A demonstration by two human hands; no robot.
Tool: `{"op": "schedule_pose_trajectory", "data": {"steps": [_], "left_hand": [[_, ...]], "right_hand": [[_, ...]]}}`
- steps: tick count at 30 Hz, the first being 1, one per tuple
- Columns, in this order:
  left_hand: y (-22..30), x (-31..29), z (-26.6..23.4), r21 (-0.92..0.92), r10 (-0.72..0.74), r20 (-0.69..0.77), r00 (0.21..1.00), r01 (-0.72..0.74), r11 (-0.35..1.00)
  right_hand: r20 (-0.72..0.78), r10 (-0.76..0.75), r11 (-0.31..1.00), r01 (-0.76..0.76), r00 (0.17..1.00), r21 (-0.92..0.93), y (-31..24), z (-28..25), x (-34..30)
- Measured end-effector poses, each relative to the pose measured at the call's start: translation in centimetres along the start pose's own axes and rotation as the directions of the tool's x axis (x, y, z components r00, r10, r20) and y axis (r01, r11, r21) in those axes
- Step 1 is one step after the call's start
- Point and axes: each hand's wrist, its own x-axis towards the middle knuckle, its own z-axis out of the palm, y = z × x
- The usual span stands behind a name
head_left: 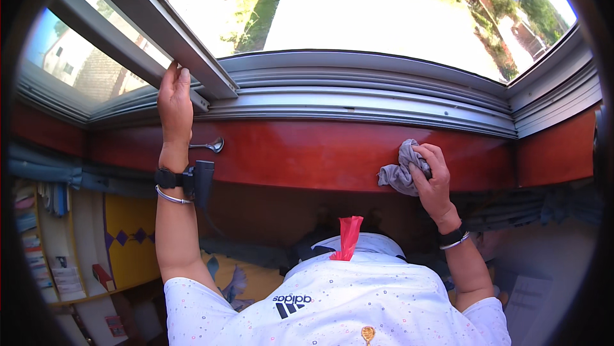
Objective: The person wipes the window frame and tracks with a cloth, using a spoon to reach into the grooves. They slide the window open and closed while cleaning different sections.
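Observation:
My left hand [174,103] reaches up to the grey metal frame of a sliding window sash [167,32]. Its thumb and fingertips press together at the frame's edge, partly hidden there. Just right of that wrist, a metal spoon [216,145] rests on the glossy red-brown windowsill [300,154], its handle end behind the wrist. Over the sill's right part, my right hand [435,183] is closed around a crumpled grey cloth [404,170], which bunches out to the left of the fingers and overlaps the sill's front edge.
Metal sliding tracks [358,100] run along the sill's far side, below the open part of the window. A shelf unit [70,243] with books stands at lower left, beside a yellow panel [131,231]. Blue curtain fabric [48,170] hangs at the left; something red [348,237] sticks up at my chest.

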Motion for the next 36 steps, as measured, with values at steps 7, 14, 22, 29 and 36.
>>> {"op": "schedule_pose_trajectory", "data": {"steps": [7,14,22,29,36], "left_hand": [[-0.2,1.7,-1.5,-0.023,-0.114,-0.010,0.993,0.114,0.993],[1.6,1.1,-0.4,-0.011,-0.085,-0.047,0.995,0.085,0.996],[4.1,-0.2,3.1,0.121,0.062,0.036,0.997,-0.066,0.990],[7.7,-1.1,7.5,0.221,0.227,0.232,0.946,-0.279,0.935],[12.3,-1.5,12.8,0.256,0.213,0.397,0.893,-0.331,0.908]], "right_hand": [[0.005,-0.012,1.000,0.012,1.000,0.013,0.0,0.6,0.5],[-0.040,-0.072,0.995,0.069,0.997,-0.069,-0.8,1.2,0.3],[-0.080,-0.081,0.995,0.077,0.993,-0.057,-0.9,1.5,0.3],[-0.128,-0.105,0.994,0.098,0.986,-0.057,-0.6,1.3,0.2],[-0.136,-0.093,0.996,0.092,0.986,-0.013,-0.3,1.1,-0.2]]}}
